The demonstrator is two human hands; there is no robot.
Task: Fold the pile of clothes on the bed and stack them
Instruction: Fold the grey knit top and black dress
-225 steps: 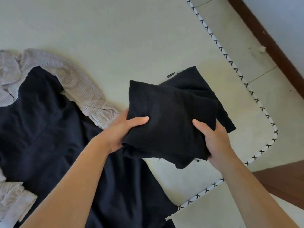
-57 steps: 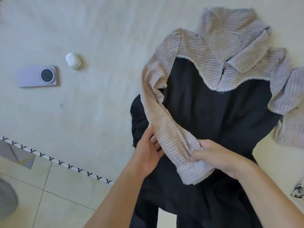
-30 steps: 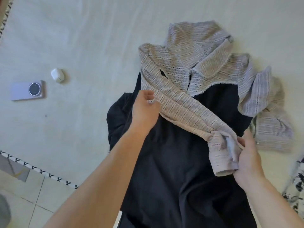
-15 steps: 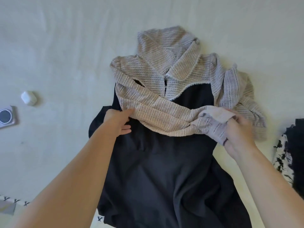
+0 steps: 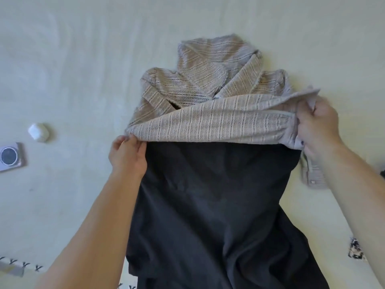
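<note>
Item: dress (image 5: 212,205), black body, beige striped lace top, lying flat on the cream bed sheet (image 5: 73,59); no label readable. Sleeve (image 5: 208,126), slanting half a second ago, is now stretching level across the chest. Left hand (image 5: 128,157) is pinching its fold; right hand (image 5: 318,130) is gripping the cuff. White earbud case (image 5: 39,132) and phone (image 5: 11,157) are lying left.

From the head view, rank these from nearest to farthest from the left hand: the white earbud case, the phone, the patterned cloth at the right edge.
From the left hand:
1. White earbud case, to its left on the bed.
2. Phone, farther left at the frame's edge.
3. Patterned cloth, far across the dark dress, lower right.
</note>
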